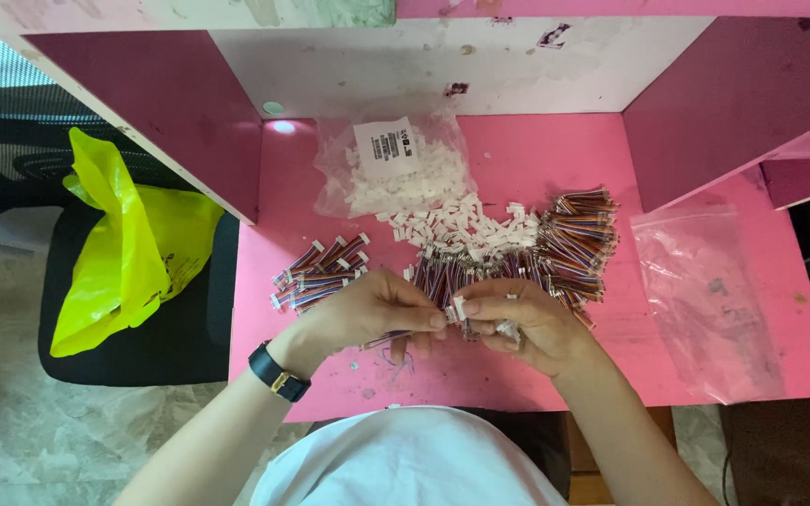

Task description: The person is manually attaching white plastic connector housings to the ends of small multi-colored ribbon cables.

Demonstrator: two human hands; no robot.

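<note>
My left hand (pixel 367 314) pinches a short bundle of coloured wires (pixel 396 337) at its end, fingertips meeting my right hand. My right hand (pixel 522 323) holds a small white plastic connector (pixel 458 307) against the wire end, with more white pieces tucked under its fingers. Both hands hover over the front middle of the pink table (pixel 517 375). Just beyond them lies a long heap of loose coloured wires (pixel 564 244) and a scatter of white connectors (pixel 466 230). A smaller pile of wires with white connectors on them (pixel 321 272) lies left of my left hand.
A clear bag of white connectors (pixel 396 173) sits at the back centre. An empty clear plastic bag (pixel 705 290) lies at the right. Pink side walls (pixel 171 122) enclose the desk. A yellow plastic bag (pixel 128 248) rests on a black chair at the left.
</note>
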